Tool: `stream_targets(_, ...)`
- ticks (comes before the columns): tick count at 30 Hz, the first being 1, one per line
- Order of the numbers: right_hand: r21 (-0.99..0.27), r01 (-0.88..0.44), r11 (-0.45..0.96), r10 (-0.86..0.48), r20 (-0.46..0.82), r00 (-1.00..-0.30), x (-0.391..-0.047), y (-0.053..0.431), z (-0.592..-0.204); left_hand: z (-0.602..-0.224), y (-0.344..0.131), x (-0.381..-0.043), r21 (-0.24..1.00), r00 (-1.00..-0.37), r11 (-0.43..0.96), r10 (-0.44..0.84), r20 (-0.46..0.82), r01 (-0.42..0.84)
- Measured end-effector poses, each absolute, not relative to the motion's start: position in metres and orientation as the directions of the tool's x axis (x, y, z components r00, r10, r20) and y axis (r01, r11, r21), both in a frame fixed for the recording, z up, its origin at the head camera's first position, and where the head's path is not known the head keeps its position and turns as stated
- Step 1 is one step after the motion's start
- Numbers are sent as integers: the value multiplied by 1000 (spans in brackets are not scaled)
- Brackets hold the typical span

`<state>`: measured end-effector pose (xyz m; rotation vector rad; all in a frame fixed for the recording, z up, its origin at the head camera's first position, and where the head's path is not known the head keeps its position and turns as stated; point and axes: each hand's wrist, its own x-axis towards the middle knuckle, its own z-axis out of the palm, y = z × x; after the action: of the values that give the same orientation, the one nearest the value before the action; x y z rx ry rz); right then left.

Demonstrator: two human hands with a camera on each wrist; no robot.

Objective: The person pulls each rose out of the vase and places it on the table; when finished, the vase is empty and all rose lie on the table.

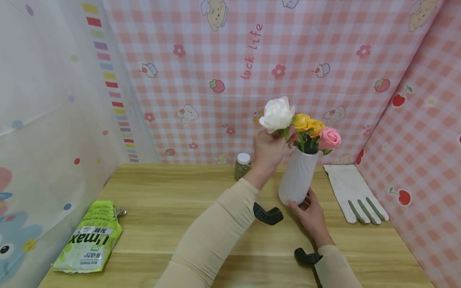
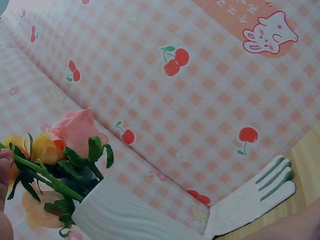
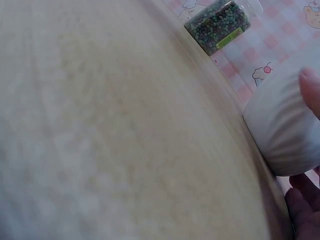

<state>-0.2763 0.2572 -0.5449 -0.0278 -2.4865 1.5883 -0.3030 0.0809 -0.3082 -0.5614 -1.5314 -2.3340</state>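
A white ribbed vase stands on the wooden table, holding yellow roses, a pink rose and a peach-coloured flower. My left hand pinches the green stem of a large white flower, just under its bloom. In the left wrist view that stem runs into the vase's mouth. Low on the vase, my right hand grips it, thumb on the near side and fingers round the right side by the base.
Behind my left forearm stands a lidded jar of small green beads. A white glove with green-striped fingers lies to the vase's right. At the left lies a green and white pouch. Patterned cloth walls border the table.
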Motion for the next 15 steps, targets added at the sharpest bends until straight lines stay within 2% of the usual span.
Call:
stream_targets(4,-892,-93,443,110,157,-981,-279,256,-546,-305,83,-301,829,-900,-386,-5,436,404)
stream_targets(8,-891,-99,444,108,163,-981,-278,254,-546,-298,83,-298,813,-868,-340,-22,496,473)
stream_targets(11,-885,-97,456,111,165,-980,-277,254,-545,-290,78,-298,766,-826,-350,-44,562,540)
stream_targets(15,-882,-89,463,121,163,-979,-277,256,-545,-281,67,-296,729,-814,-405,-74,576,552)
